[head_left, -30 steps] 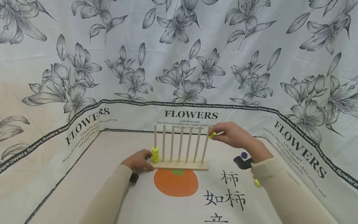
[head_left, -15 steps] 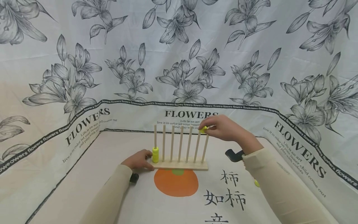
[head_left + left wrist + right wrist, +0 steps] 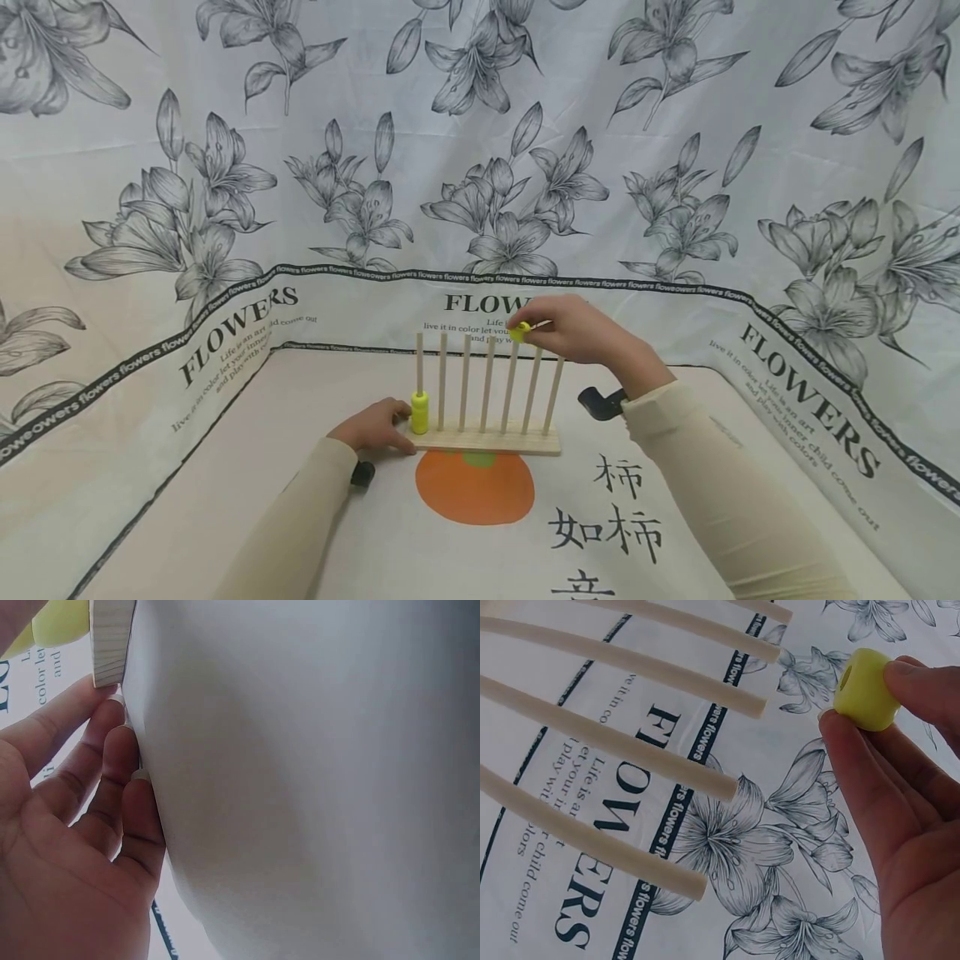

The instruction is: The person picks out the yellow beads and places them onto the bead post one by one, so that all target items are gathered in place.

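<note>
A wooden peg rack (image 3: 483,442) stands on the table with several upright pegs. Yellow beads (image 3: 420,412) are stacked on its leftmost peg. My left hand (image 3: 372,427) holds the rack's left end, thumb at the front corner and fingers at the side and back. In the left wrist view, a fingertip touches the end of the wood. My right hand (image 3: 573,329) pinches a yellow bead (image 3: 866,690) between thumb and fingers, level with the peg tops. The right wrist view shows the bead's hole facing the pegs, with a gap between bead and peg tips.
An orange persimmon print (image 3: 475,489) and dark characters (image 3: 607,533) mark the cloth in front of the rack. A flower-patterned curtain (image 3: 480,167) rises behind and at both sides. A black wrist device (image 3: 600,403) hangs below the right wrist.
My right hand has carried the yellow bead leftward and slightly up, from beside the rightmost peg to above pegs nearer the middle. The left hand keeps its place on the rack.
</note>
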Available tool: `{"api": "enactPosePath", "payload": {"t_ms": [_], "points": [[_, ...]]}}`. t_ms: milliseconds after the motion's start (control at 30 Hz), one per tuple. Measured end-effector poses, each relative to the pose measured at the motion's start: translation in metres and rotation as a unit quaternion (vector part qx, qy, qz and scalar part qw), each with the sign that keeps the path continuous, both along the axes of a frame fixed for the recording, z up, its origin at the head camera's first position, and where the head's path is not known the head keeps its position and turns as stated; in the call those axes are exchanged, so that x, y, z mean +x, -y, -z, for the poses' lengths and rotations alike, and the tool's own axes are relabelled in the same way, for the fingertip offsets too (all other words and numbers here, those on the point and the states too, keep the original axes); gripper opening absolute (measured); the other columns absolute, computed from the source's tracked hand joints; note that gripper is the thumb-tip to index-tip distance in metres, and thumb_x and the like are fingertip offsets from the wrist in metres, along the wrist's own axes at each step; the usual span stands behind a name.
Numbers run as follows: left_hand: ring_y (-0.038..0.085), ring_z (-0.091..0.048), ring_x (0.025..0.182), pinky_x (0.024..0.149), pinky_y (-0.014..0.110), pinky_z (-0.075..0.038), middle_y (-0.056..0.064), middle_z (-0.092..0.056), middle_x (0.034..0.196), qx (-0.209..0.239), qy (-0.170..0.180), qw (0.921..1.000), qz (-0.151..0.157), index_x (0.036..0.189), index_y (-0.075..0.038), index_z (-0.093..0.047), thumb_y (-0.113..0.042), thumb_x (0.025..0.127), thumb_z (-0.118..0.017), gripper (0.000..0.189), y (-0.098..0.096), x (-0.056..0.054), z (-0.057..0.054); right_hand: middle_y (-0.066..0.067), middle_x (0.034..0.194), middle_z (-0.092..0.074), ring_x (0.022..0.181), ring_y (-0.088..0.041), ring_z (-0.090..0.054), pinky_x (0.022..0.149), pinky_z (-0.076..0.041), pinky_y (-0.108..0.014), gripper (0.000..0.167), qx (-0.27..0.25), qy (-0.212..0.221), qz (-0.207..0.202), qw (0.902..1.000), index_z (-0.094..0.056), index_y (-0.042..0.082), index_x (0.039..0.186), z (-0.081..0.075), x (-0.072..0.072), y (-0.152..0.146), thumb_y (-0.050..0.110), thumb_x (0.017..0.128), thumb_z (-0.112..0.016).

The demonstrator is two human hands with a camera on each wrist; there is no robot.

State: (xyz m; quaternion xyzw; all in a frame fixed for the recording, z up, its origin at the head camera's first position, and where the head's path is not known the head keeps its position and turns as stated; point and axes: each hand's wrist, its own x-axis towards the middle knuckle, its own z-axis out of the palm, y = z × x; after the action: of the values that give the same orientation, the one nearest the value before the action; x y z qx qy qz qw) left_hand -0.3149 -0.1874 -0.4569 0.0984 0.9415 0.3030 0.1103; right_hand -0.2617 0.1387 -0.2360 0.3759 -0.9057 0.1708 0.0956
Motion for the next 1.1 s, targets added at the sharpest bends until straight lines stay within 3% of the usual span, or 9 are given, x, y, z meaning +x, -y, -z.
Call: {"api": "enactPosePath", "payload": {"t_ms": [367,700,1100], "points": [[0.025,-0.052,0.116,0.105,0.048,-0.044,0.008,-0.057,0.129,0.000,0.001,1.0000,-0.002,0.132,-0.011,-0.056,-0.035,0.066,-0.088,0.078,0.001,-0.004,0.002,0.002,0.117,-0.067,0.098,-0.016,-0.068,0.084,-0.057,-0.035,0.026,-0.013,0.025,0.018,0.9994,-0.068,0.017,0.119,-0.003,-0.007,0.021,0.018,0.094,-0.064],[0.026,-0.052,0.118,0.105,0.048,-0.044,0.009,-0.057,0.130,0.006,0.004,0.9999,-0.007,0.133,-0.010,-0.055,-0.035,0.066,-0.088,0.078,0.000,-0.001,0.002,0.000,0.118,-0.068,0.103,-0.017,-0.068,0.087,-0.057,-0.033,0.027,-0.030,0.058,0.024,0.9976,-0.068,0.018,0.119,-0.002,-0.015,0.039,0.016,0.092,-0.063],[0.026,-0.052,0.118,0.105,0.049,-0.044,0.009,-0.056,0.130,0.008,0.003,1.0000,-0.004,0.132,-0.010,-0.055,-0.035,0.066,-0.088,0.078,0.000,0.000,0.001,-0.001,0.116,-0.069,0.105,-0.018,-0.067,0.086,-0.057,-0.030,0.032,-0.054,0.071,0.006,0.9960,-0.067,0.016,0.122,0.001,-0.029,0.060,0.012,0.090,-0.063]]}}
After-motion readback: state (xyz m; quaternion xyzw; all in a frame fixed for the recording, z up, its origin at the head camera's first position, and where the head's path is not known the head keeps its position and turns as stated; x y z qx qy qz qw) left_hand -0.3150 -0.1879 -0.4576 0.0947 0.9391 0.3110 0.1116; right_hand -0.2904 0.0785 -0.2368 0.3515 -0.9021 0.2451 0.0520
